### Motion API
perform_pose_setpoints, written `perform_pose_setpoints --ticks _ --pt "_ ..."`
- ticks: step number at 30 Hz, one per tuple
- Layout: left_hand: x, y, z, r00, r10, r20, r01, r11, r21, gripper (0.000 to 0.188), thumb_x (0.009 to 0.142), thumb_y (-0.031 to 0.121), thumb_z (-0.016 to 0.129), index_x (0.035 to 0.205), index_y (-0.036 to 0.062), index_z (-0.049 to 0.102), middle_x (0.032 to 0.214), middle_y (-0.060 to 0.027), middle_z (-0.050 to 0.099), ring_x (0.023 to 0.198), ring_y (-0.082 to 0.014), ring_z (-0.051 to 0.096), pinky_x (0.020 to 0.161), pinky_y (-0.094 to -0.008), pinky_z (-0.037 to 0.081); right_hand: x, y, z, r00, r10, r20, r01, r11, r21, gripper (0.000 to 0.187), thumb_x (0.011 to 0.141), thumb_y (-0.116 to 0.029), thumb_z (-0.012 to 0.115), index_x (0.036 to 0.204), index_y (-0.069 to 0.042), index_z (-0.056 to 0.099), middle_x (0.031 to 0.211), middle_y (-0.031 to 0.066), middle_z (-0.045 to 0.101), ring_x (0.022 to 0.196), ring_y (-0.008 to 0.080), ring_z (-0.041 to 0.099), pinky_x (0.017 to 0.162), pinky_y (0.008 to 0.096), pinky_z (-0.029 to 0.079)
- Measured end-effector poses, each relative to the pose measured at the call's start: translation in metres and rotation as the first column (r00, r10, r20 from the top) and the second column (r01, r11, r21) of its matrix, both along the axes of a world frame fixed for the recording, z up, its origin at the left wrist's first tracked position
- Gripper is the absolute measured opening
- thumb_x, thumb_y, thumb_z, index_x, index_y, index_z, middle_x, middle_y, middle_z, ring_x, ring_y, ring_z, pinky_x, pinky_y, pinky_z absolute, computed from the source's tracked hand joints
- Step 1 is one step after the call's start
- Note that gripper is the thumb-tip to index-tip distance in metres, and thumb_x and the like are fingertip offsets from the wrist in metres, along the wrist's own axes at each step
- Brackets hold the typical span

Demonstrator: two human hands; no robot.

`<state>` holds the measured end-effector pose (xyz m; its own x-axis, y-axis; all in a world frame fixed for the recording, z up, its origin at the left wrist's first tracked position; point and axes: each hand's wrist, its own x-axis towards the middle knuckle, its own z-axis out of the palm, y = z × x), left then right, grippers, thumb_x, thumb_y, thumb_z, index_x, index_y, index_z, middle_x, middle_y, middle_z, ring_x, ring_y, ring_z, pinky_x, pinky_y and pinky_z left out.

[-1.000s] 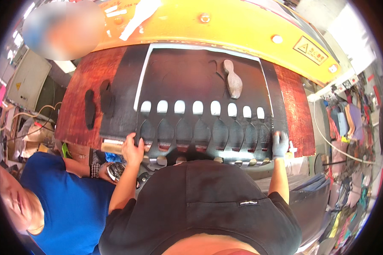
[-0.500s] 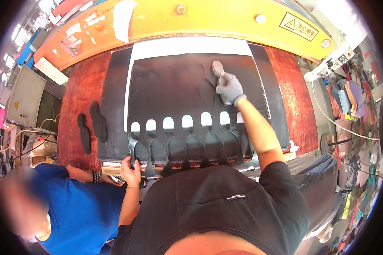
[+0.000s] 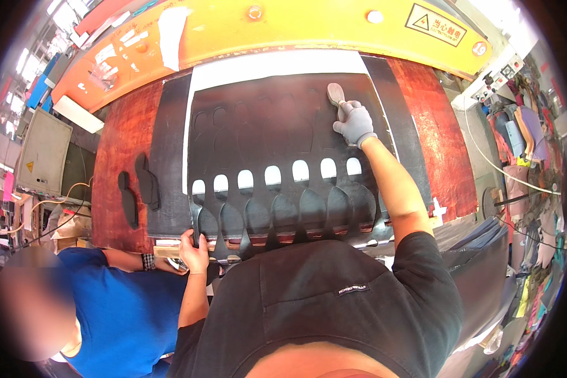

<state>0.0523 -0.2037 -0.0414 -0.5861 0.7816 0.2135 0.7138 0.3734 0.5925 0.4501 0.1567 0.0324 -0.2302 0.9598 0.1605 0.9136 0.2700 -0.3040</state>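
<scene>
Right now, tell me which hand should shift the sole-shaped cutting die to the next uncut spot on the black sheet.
Right. The gloved right hand already grips the cutting die at the far end of the black sheet. The bare left hand is at the sheet's near edge, holding it, far from the die.

One head camera looks steeply down over the cutting table (image 3: pixel 123 164).

Black punched sheet (image 3: pixel 283 145) flat, sole-shaped cutter (image 3: pixel 336 94) atop far edge

Bright even light, sharp centre, strong fisheye bending, dark vignetted corners
</scene>
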Motion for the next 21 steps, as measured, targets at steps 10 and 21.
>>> perform_pose_setpoints --ticks 10,21 --pt "0.0 -0.001 0.003 1.0 0.009 0.015 -0.009 1.0 0.011 0.033 0.074 0.02 0.07 0.101 0.0059 0.058 0.069 -0.0077 0.052 0.068 -0.0268 0.051 0.065 -0.0399 0.042 0.031 0.007 -0.019 0.928 -0.009 -0.372 0.057 0.991 0.119 0.053 0.077 -0.031 0.068 0.12 -0.004 0.053 0.115 0.019 0.055 0.109 0.0322 0.053 0.092 0.0384 0.043" --pt "-0.009 0.028 0.008 1.0 -0.015 -0.017 0.017 0.993 0.119 0.029 0.077 0.019 0.068 0.1 0.0042 0.057 0.065 -0.0067 0.051 0.062 -0.0234 0.05 0.062 -0.0369 0.043 0.155 -0.185 -0.04 0.954 -0.254 -0.157 0.282 0.94 0.192 0.028 0.079 -0.02 0.062 0.1 -0.002 0.058 0.095 0.0174 0.06 0.09 0.0346 0.056 0.079 0.0422 0.044"
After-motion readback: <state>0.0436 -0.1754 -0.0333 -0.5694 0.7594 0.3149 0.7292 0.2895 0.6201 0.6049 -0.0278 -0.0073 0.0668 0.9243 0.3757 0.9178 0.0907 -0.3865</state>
